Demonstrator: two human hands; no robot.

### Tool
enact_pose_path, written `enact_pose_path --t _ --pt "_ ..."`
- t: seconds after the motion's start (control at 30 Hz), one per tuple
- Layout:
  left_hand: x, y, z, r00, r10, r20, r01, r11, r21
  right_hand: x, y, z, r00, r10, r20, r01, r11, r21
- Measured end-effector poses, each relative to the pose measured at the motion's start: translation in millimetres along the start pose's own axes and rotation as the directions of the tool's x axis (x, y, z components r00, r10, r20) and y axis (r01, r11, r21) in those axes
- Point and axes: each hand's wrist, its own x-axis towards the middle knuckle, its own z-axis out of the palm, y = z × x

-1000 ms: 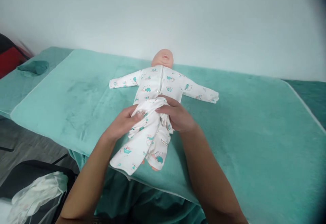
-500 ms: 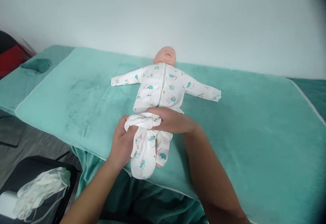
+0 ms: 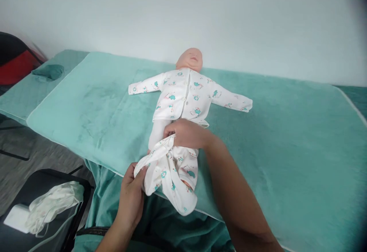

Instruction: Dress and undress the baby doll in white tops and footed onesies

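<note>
A baby doll (image 3: 189, 60) lies on its back, wearing a white printed jacket (image 3: 171, 100) buttoned at the front. Matching printed baby trousers (image 3: 187, 168) are bunched around its lower body, one leg of them covering the doll's leg on the right. A plain white thigh area (image 3: 159, 130) shows on the left, below the jacket. My left hand (image 3: 132, 194) is closed on the left edge of the trousers' waistband, near the table's front. Higher up, beside the jacket hem, my right hand (image 3: 187, 133) pinches another part of the waistband; its fingertips are partly hidden.
A padded table with a green plush cover (image 3: 281, 149) runs along a white wall (image 3: 183, 11). At lower left a black chair (image 3: 37, 183) bears crumpled pale cloth (image 3: 56, 204) and a white box-like object (image 3: 17, 218). A red and black chair (image 3: 17, 68) stands farther back.
My left hand has moved down and toward me, stretching the trousers' waistband away from my right hand. The white thigh area is now uncovered, and the loose trouser leg has swung right.
</note>
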Motion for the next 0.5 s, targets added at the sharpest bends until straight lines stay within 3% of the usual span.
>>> enact_pose_path --t 0.2,0.4,0.5 --pt "13 -1 -10 0.984 0.175 0.018 -0.167 0.897 0.410 -1 -6 1 1.000 0.024 -0.017 -0.025 0.997 -0.080" --pt "13 2 -14 0.982 0.188 0.023 -0.179 0.885 0.430 -1 -8 2 1.000 0.031 0.004 -0.030 0.990 -0.136" --pt "13 2 -11 0.992 0.115 0.050 -0.125 0.944 0.305 0 -5 3 1.000 -0.001 0.010 0.002 0.995 -0.104"
